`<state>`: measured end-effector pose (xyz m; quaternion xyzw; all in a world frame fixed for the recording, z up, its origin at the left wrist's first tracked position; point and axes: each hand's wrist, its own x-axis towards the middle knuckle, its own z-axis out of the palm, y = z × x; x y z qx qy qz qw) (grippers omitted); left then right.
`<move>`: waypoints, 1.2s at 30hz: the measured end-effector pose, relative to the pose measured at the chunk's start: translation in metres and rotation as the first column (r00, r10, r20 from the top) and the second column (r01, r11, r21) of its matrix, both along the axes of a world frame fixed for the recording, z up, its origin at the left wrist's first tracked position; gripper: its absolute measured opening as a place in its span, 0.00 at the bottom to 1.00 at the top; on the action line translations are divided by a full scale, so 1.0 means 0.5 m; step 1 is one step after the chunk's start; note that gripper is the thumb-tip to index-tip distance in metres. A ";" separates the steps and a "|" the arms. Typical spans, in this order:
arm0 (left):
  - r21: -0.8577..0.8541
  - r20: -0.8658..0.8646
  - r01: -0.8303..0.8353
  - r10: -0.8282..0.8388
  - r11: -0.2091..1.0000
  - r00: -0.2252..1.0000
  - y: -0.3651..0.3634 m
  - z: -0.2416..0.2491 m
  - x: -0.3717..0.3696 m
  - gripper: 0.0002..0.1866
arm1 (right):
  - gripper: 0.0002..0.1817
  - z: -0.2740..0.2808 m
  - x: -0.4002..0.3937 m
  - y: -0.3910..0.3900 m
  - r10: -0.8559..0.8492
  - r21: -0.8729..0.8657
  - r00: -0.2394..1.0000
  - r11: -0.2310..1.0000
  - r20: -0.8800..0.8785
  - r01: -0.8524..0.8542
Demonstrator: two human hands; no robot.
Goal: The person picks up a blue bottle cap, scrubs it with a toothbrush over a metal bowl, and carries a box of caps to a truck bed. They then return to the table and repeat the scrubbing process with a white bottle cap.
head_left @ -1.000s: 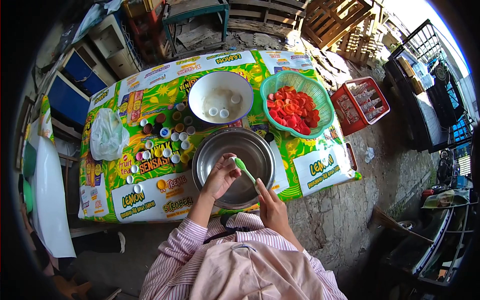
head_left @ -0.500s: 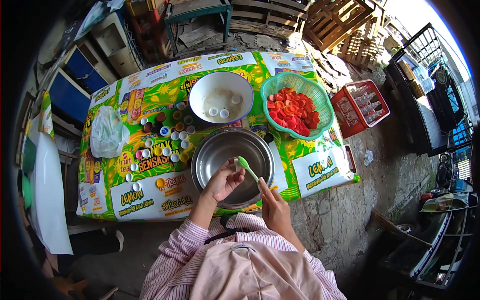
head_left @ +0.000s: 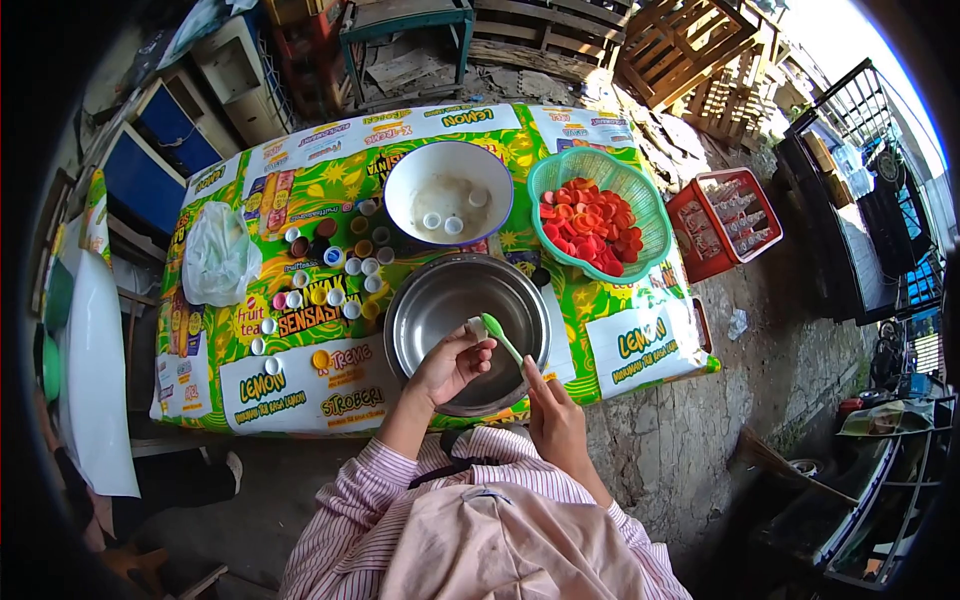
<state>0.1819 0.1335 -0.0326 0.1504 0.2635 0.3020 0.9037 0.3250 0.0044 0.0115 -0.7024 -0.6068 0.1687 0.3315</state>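
Over the steel basin [head_left: 397, 335], my left hand [head_left: 447, 368] pinches a small white bottle cap [head_left: 475, 326]. My right hand [head_left: 556, 418] is closed round the pale handle of a small green brush [head_left: 493, 327], index finger along it. The brush's green head rests against the cap; its bristles are hidden. Behind the basin stands a white enamel bowl [head_left: 410, 185] with a blue rim and a few white caps inside. To its right, a turquoise plastic basket [head_left: 650, 215] holds a heap of red round pieces [head_left: 590, 225].
Loose caps [head_left: 335, 297] in several colours lie on the printed tablecloth [head_left: 560, 130], left of the basin. A plastic bag [head_left: 220, 258] sits at the far left. A red crate [head_left: 715, 262] of wrapped things stands beyond the right edge, wooden pallets [head_left: 680, 50] at the back.
The view has shifted slightly. Both hands stay over the basin, the brush head still at the cap, with only a small shift of the brush.
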 end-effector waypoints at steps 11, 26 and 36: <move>-0.072 0.017 0.061 -0.060 0.996 0.998 -0.012 -0.005 -0.001 0.12 | 0.32 -0.015 0.014 -0.005 0.078 0.034 0.991 0.996 0.110 -0.082; -0.199 0.376 0.302 -0.212 0.932 0.902 0.002 0.004 -0.010 0.13 | 0.31 -0.022 0.046 0.009 0.088 0.011 0.968 0.996 0.236 -0.093; -0.220 0.526 0.381 -0.220 0.898 0.821 -0.001 0.026 -0.010 0.11 | 0.27 -0.017 0.016 0.026 0.055 0.017 0.989 0.998 -0.136 -0.053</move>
